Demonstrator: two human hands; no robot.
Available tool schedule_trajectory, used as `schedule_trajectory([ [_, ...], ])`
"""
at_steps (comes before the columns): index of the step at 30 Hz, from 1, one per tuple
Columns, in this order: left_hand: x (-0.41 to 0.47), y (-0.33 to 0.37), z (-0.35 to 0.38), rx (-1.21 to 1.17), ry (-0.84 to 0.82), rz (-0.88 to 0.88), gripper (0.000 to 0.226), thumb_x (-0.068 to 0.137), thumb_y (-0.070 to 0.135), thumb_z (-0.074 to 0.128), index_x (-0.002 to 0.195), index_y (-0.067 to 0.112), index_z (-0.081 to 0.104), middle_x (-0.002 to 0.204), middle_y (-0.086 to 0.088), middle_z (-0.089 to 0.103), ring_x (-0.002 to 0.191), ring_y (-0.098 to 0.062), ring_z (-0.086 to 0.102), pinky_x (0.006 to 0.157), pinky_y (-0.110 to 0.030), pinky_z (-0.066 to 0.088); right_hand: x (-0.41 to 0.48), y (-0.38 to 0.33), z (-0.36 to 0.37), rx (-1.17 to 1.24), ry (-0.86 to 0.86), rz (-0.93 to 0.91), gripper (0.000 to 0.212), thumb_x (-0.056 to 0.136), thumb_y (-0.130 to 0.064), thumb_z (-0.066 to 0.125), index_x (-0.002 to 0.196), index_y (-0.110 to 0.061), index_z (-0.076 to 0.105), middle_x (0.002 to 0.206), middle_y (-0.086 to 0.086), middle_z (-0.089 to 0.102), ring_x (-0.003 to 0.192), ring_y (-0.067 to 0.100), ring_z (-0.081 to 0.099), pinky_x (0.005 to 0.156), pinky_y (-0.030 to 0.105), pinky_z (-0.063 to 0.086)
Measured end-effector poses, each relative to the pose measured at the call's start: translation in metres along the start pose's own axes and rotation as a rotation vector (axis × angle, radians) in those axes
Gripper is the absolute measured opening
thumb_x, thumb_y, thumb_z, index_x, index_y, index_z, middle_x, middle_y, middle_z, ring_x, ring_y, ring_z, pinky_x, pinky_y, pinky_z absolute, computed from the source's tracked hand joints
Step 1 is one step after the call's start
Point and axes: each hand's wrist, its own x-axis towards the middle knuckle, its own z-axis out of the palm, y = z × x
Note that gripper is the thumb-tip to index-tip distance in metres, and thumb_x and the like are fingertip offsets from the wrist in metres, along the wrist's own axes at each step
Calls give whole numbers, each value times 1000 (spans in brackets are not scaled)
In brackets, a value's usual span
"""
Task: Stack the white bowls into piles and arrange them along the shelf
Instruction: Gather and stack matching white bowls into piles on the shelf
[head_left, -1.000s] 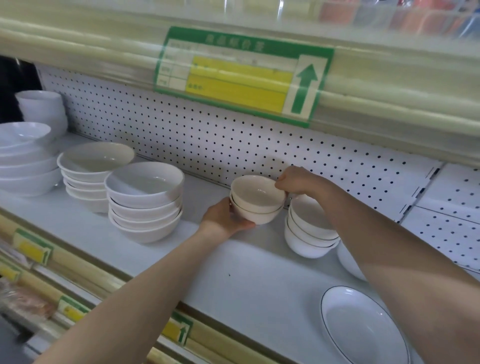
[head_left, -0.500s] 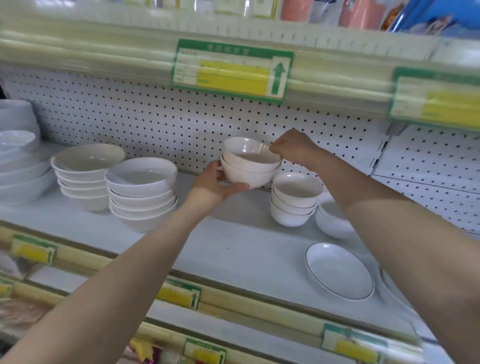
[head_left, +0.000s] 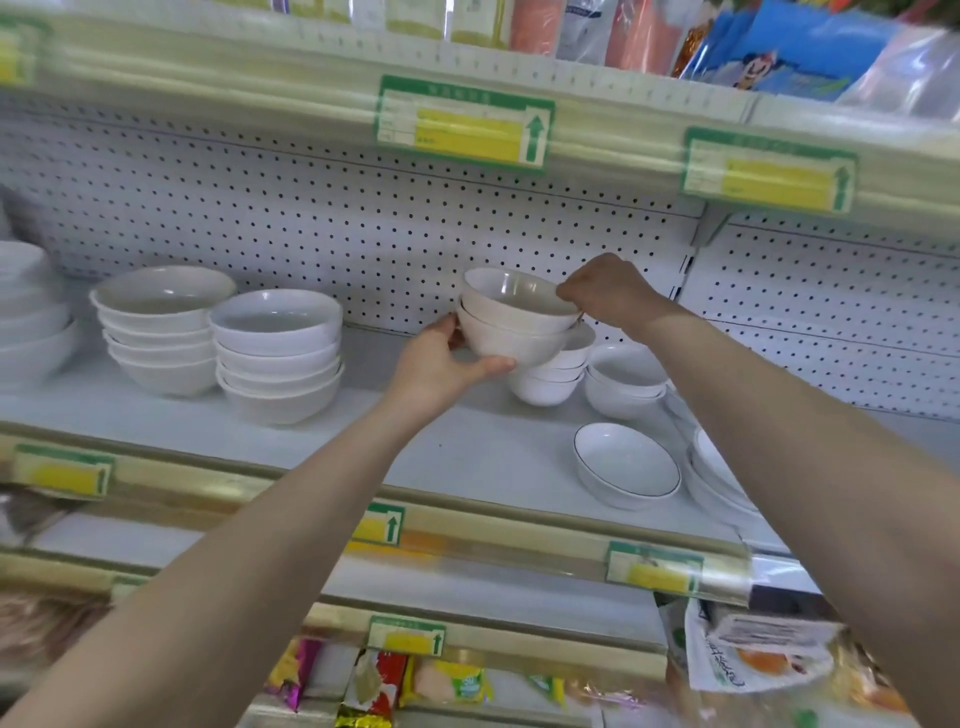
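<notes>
— White bowls (head_left: 511, 332), two nested: where do we hold them?
— Mid-frame, above the shelf (head_left: 467, 457); our left hand (head_left: 441, 364) cups the lower one; our right hand (head_left: 608, 291) pinches the upper rim; a small pile (head_left: 545, 387) sits just below; taller piles (head_left: 275, 358) stand left.

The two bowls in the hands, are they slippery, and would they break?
Probably slippery: the two bowls look smooth, and the left hand cups the lower one while the right hand pinches the top rim. Likely stiff and breakable, like glazed dishes. The upper one only sits nested, so it might slide if tilted.
</notes>
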Motion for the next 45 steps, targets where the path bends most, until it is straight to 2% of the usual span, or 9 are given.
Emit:
schedule_trajectory([
  [6, -31, 6, -38, 94, 84, 36, 63, 71, 41, 84, 123, 19, 57, 107, 9, 62, 100, -6, 58, 83, -17, 41, -24, -31, 13, 92, 29, 3, 43, 85, -14, 55, 49, -17, 31, 28, -12, 35, 50, 12, 29, 44, 23, 23],
  [11, -46, 8, -81, 182, 169, 51, 63, 68, 45, 84, 120, 18, 60, 113, 3, 68, 104, -11, 61, 89, -26, 48, -26, -65, 33, 226, 3, -14, 41, 80, -18, 61, 56, -20, 28, 55, 1, 34, 58, 18, 29, 55, 29, 22],
  [14, -51, 5, -99, 235, 189, 45, 64, 66, 49, 84, 118, 21, 60, 111, 6, 68, 103, -10, 62, 92, -30, 50, -26, -76, 44, 245, -23, -30, 40, 81, -16, 60, 57, -20, 28, 56, 2, 33, 57, 18, 27, 54, 29, 20],
  [17, -54, 1, -109, 273, 195, 33, 67, 66, 52, 83, 121, 21, 59, 112, 6, 67, 103, -9, 60, 91, -30, 49, -29, -84, 52, 236, -31, -31, 41, 82, -14, 59, 54, -19, 29, 43, -4, 35, 51, 16, 28, 50, 26, 20],
  [23, -60, 4, -126, 321, 266, 64, 65, 67, 53, 81, 118, 19, 61, 109, 5, 67, 97, -10, 57, 79, -27, 44, -29, -106, 55, 219, -31, -85, 41, 83, -15, 58, 56, -19, 28, 51, -2, 33, 52, 15, 28, 51, 28, 20],
  [27, -59, 4, -147, 397, 319, 88, 63, 64, 61, 79, 110, 20, 64, 105, 6, 69, 99, -14, 59, 77, -28, 41, -25, -124, 63, 252, -32, -123, 40, 83, -15, 59, 52, -17, 35, 38, -7, 40, 51, 15, 31, 48, 25, 23],
  [32, -56, -4, -167, 393, 365, 39, 61, 66, 56, 81, 109, 16, 64, 106, 5, 69, 101, -13, 59, 78, -27, 44, -11, -149, 78, 306, -67, -242, 22, 82, -17, 61, 62, -10, 56, 60, 5, 55, 59, 17, 45, 55, 23, 33],
  [38, -44, -16, -187, 415, 422, 9, 64, 67, 49, 83, 115, 14, 60, 107, 3, 69, 101, -12, 60, 76, -25, 43, 8, -174, 95, 316, -107, -312, 36, 82, -17, 60, 47, -13, 55, 45, -5, 56, 36, 3, 40, 37, 14, 30],
  [45, -31, -35, -201, 424, 381, -35, 66, 72, 44, 82, 124, 15, 55, 114, 2, 67, 111, -15, 59, 84, -28, 45, 24, -185, 117, 274, -164, -291, 22, 82, -14, 56, 70, -3, 71, 59, 4, 65, 39, 2, 45, 43, 16, 33],
])
